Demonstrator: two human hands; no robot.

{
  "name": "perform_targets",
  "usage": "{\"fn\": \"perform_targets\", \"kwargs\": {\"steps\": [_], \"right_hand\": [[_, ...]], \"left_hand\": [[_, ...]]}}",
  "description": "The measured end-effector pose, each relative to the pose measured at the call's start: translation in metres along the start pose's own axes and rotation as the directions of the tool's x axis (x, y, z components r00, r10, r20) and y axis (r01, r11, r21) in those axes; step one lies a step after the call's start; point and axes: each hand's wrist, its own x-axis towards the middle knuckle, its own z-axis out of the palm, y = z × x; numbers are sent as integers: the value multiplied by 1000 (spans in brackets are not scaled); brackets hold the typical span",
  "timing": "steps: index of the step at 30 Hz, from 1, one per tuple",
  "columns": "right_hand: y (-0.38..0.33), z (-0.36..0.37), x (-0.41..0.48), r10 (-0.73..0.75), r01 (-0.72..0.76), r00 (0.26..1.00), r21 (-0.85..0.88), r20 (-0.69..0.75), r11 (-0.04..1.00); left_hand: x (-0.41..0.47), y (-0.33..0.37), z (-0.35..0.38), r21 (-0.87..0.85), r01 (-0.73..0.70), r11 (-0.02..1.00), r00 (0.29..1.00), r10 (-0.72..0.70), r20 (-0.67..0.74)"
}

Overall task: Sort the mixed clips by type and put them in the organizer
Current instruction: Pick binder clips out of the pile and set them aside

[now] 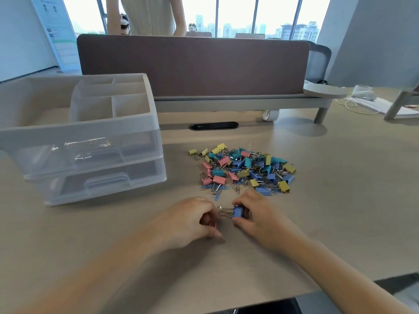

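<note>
From the head view, low in the centre of the frame, my left grip [192,219] and my right grip [256,216] meet over the table [340,200]. Between them is a blue binder clip [238,211]. My right grip is clamped on the clip's blue body, with my thumb below it and my fingers curled over the top. My left grip is closed on the silver wire handles that stick out to the left, with the fingertips bunched around their ends. That hand is a little blurred.

Just above my grips, a bit right of centre, the pile of clips [244,168] lies loose on the table. It holds pink, yellow, teal and blue binder clips mixed with small wire paper clips. Some blue and silver paper clips trail off its lower left edge, near my hands.

The organizer [90,141] stands at the left of the frame, well apart from the pile. It is pale plastic, with open compartments on top and two clear drawers in front, both pushed in. Something shiny and transparent shows inside the upper drawer, but I cannot tell what it is.

A brown divider panel [192,64] runs across the upper middle. Below it a black slot [213,126] is set into the table, and a roll of tape [269,114] stands to the slot's right. A person [147,17] stands behind the panel at upper left.
</note>
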Motion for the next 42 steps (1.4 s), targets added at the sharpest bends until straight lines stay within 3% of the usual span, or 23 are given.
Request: {"fn": "perform_targets", "kwargs": {"steps": [3,8,12,18,27,31,36,39,42], "right_hand": [[2,-4,8,60,-59,998,24,-14,998],[10,-12,15,116,-114,992,27,-55,993],[15,-16,12,136,-135,988,10,-72,991],[22,-21,2,154,-155,984,-5,-89,988],[24,-25,-19,41,-45,997,46,70,998],[20,-12,-21,-37,34,996,30,85,999],[8,-5,-13,-92,76,986,117,136,990],[7,-10,2,-35,28,998,114,57,993],[4,-16,33,9,-11,998,-31,-63,999]], "left_hand": [[5,-1,-7,-47,28,999,998,-31,-51],[20,2,-17,16,72,997,990,-69,-127],[29,17,-14,-10,83,997,996,-83,-25],[38,33,0,185,70,980,997,-73,8],[49,13,9,156,60,986,987,-36,-156],[46,2,4,76,88,993,972,-69,-225],[51,-16,-12,107,162,981,942,-121,-314],[58,-23,-18,127,210,969,948,-170,-270],[66,-30,-21,162,194,968,961,-154,-229]]}}
